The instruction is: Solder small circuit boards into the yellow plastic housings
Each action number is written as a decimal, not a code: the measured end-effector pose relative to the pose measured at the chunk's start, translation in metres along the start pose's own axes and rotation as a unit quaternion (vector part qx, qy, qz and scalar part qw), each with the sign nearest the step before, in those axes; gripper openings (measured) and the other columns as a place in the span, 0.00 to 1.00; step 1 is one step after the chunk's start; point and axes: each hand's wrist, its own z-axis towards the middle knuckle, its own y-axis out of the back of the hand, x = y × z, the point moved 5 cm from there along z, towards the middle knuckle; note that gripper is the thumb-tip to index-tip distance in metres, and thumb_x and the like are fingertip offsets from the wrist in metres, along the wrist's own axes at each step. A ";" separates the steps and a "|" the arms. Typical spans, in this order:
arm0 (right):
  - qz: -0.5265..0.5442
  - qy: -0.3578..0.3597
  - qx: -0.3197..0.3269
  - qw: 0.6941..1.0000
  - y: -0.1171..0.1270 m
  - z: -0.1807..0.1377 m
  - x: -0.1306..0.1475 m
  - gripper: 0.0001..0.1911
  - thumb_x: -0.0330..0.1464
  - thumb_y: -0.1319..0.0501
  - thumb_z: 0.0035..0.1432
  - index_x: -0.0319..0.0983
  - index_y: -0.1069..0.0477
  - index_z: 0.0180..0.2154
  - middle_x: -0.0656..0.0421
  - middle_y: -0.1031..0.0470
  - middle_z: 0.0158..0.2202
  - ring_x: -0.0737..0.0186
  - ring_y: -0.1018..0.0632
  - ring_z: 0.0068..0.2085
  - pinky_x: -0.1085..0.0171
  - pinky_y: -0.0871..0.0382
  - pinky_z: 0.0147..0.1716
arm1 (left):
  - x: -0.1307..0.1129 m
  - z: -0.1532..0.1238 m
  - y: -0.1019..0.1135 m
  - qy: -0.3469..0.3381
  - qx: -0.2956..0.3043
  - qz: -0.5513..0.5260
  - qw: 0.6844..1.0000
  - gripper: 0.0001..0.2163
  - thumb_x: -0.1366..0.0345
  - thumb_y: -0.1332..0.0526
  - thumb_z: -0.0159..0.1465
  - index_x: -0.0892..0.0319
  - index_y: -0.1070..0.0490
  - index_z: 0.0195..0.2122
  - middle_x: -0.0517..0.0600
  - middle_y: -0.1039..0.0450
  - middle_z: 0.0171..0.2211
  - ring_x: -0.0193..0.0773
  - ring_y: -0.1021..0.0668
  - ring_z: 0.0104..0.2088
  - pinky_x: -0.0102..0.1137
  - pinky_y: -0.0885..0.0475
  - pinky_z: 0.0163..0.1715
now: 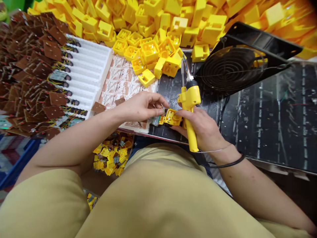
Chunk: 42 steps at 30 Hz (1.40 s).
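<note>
My right hand is closed around a yellow gun-shaped soldering iron, its metal tip pointing up and away from me. The thumb and a finger of that same hand also steady a small open yellow plastic housing at the bench's front edge. Just left of it, my left hand is closed, its fingertips pinching thin wires beside the housing. A small greenish circuit board shows under those fingers. The wire ends are partly hidden by the fingers.
Many yellow housings are heaped along the back. A black fan stands at the right rear. On the left, a white foam tray borders piled brown circuit boards. More yellow pieces lie below the bench edge.
</note>
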 end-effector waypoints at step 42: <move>0.083 -0.045 -0.188 0.978 0.016 0.023 0.027 0.21 0.23 0.33 0.60 0.48 0.34 0.49 0.65 0.20 0.38 0.62 0.19 0.38 0.58 0.21 0.42 | -0.011 -0.008 -0.016 0.015 -0.021 -0.097 0.995 0.08 0.71 0.33 0.58 0.60 0.29 0.38 0.45 0.24 0.27 0.30 0.21 0.29 0.24 0.29 0.31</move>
